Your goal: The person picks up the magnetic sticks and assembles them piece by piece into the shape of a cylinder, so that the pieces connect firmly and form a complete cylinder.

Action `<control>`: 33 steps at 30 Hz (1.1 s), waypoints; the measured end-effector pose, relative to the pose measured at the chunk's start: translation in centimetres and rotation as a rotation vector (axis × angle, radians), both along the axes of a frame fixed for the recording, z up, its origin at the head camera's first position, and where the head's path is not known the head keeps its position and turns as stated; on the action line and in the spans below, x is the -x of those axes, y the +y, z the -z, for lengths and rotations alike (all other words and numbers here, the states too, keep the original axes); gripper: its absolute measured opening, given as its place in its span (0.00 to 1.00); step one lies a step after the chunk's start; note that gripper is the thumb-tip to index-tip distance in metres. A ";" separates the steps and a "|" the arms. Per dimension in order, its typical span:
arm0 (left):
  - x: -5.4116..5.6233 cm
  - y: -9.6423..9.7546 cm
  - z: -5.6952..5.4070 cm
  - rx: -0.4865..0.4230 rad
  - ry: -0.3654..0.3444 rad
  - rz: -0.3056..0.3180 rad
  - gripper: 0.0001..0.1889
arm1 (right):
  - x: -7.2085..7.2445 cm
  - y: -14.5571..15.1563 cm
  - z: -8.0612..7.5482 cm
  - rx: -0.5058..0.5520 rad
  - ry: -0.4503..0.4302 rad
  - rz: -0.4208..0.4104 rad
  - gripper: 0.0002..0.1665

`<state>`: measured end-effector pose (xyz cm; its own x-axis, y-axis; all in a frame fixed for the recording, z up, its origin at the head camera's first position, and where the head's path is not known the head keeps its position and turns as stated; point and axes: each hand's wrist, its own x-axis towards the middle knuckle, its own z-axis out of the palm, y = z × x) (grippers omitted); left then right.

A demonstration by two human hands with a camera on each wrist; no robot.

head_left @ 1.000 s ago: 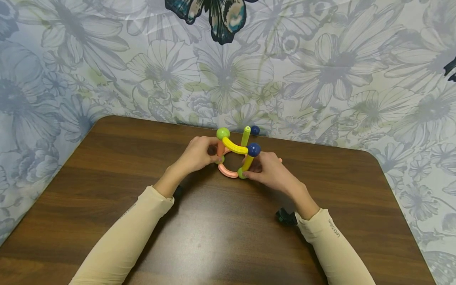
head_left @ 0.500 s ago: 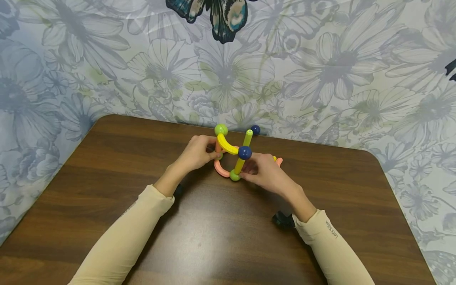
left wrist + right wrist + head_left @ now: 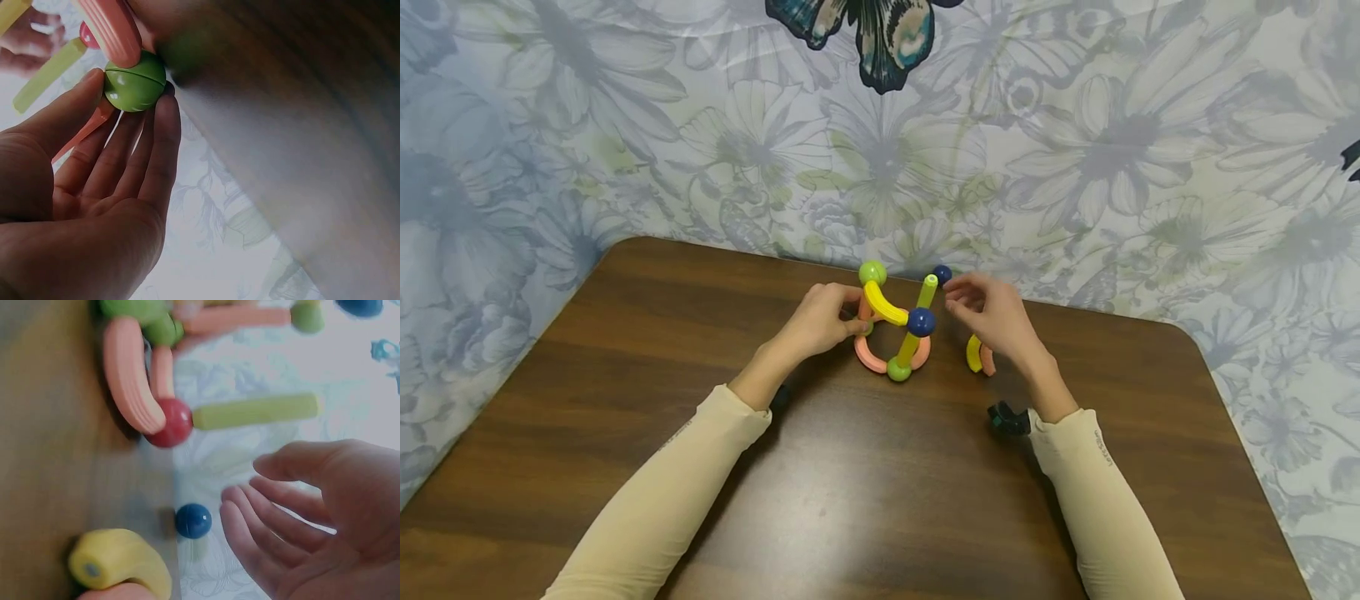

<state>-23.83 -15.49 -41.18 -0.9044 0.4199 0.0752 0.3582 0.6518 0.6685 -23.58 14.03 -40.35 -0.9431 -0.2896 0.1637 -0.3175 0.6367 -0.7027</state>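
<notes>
A magnetic ball-and-stick frame stands near the table's back edge. Its base joins curved pink rods (image 3: 868, 357) with green balls and a red ball (image 3: 169, 422). A yellow curved rod (image 3: 883, 304) on top links a green ball (image 3: 872, 272) to a blue ball (image 3: 921, 322). From the red ball rises a yellow-green stick (image 3: 259, 411) with a bare tip. My left hand (image 3: 820, 321) pinches a green base ball (image 3: 134, 84) between thumb and fingers. Holding nothing, my right hand (image 3: 996, 312) hovers right of the frame, fingers loosely bent, close to a loose blue ball (image 3: 942, 274).
Right of the frame, a loose yellow curved rod (image 3: 973, 353) lies beside a pink curved rod (image 3: 987, 360). The brown wooden table (image 3: 820, 500) ends at a flower-patterned wall covering (image 3: 700, 167) behind.
My right hand has let go of the frame's front corner and moved up and right towards the loose blue ball. The frame turned slightly earlier. My left hand stays at its base ball.
</notes>
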 end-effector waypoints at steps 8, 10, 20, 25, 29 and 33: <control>-0.1 0.3 0.3 -0.006 0.001 0.012 0.08 | 3.7 -0.2 0.9 0.044 0.051 0.132 0.19; -0.1 0.4 0.4 -0.010 -0.007 0.014 0.08 | 4.4 -0.4 1.3 0.026 0.051 0.148 0.20; -0.2 0.6 0.3 -0.006 0.014 0.037 0.09 | 5.7 -1.2 2.3 -0.196 0.040 0.150 0.22; -0.1 0.3 0.3 -0.008 0.025 0.036 0.09 | 6.0 -1.6 2.6 -0.191 0.045 0.169 0.20; -0.1 0.1 0.3 -0.008 0.023 0.032 0.09 | 6.0 -1.8 2.7 -0.165 0.062 0.177 0.19; -0.1 -0.1 0.4 -0.009 0.018 0.036 0.09 | 6.0 -2.0 2.9 -0.144 0.084 0.200 0.16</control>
